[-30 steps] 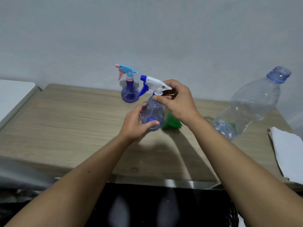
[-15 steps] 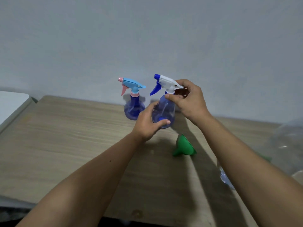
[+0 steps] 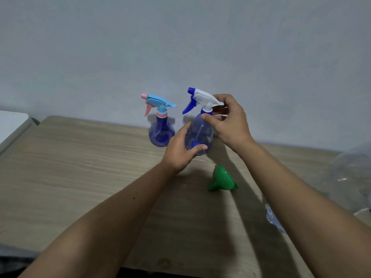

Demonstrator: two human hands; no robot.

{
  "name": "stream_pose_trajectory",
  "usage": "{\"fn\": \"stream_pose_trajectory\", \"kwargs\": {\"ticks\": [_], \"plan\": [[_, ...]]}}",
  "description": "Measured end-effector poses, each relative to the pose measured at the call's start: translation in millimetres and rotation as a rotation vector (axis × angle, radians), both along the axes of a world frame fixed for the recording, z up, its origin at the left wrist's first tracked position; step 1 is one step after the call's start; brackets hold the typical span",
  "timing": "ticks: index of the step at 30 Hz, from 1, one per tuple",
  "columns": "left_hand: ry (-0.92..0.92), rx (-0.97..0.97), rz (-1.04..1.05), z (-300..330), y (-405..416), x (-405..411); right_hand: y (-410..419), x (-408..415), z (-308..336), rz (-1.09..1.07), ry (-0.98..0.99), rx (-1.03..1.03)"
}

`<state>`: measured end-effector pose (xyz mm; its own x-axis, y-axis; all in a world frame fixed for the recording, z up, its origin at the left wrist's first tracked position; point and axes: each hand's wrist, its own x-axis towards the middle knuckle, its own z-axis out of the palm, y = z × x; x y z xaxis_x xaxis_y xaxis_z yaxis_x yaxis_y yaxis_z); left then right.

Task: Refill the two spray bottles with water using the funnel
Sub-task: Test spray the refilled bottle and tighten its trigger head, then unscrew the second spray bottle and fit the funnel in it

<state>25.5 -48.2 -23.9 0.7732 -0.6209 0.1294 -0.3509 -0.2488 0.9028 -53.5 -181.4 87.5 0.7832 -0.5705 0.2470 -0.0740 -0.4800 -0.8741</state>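
Note:
A clear blue spray bottle (image 3: 200, 135) with a white and dark blue trigger head (image 3: 201, 99) is held upright just above the wooden table (image 3: 80, 167). My left hand (image 3: 180, 151) grips its round body from the left. My right hand (image 3: 228, 121) holds the neck below the trigger head, thumb on the blue collar. A second spray bottle (image 3: 160, 131) with a light blue and pink head stands behind, to the left. A green funnel (image 3: 222, 179) lies on its side on the table, under my right forearm.
A large clear plastic water bottle (image 3: 349, 181) lies at the right edge, partly cut off by the frame. A white surface (image 3: 12, 125) adjoins the table at the far left. A plain wall rises right behind the table.
The camera tilted down and nearer, so the bottles sit lower in view. Both hands keep their hold on the white-headed bottle. The funnel, earlier hidden behind it, now lies in plain sight.

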Motion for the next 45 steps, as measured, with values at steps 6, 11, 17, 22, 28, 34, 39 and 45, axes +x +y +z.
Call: {"fn": "stream_pose_trajectory", "kwargs": {"ticks": [6, 11, 17, 22, 28, 34, 39, 45], "plan": [[0.025, -0.04, 0.082, -2.7, 29.5, -4.9, 11.0, -11.6, -0.3, -0.081, -0.045, -0.103], [-0.023, -0.069, 0.225, -5.2, 76.0, 5.3, 49.0, -27.6, -8.1, -0.183, -0.171, -0.208], [-0.039, -0.014, 0.329, 3.4, 102.8, 30.2, 91.7, -6.1, -36.6, -0.012, -0.132, -0.113], [-0.102, 0.042, 0.332, -2.1, 102.9, 49.9, 103.1, 32.0, -51.5, 0.06, 0.028, 0.011], [-0.045, 0.113, 0.21, -14.5, 96.8, 69.3, 100.6, 66.5, -58.4, -0.001, 0.074, 0.136], [-0.077, 0.049, 0.197, -19.2, 98.9, 70.2, 102.5, 77.4, -54.0, -0.016, 0.008, 0.187], [-0.075, 0.052, 0.208, -11.1, 104.7, 57.0, 108.1, 68.3, -48.6, -0.003, 0.027, 0.177], [-0.058, 0.03, 0.201, -6.6, 132.3, 23.4, 123.4, 31.6, -41.8, 0.028, 0.052, 0.232]]}}
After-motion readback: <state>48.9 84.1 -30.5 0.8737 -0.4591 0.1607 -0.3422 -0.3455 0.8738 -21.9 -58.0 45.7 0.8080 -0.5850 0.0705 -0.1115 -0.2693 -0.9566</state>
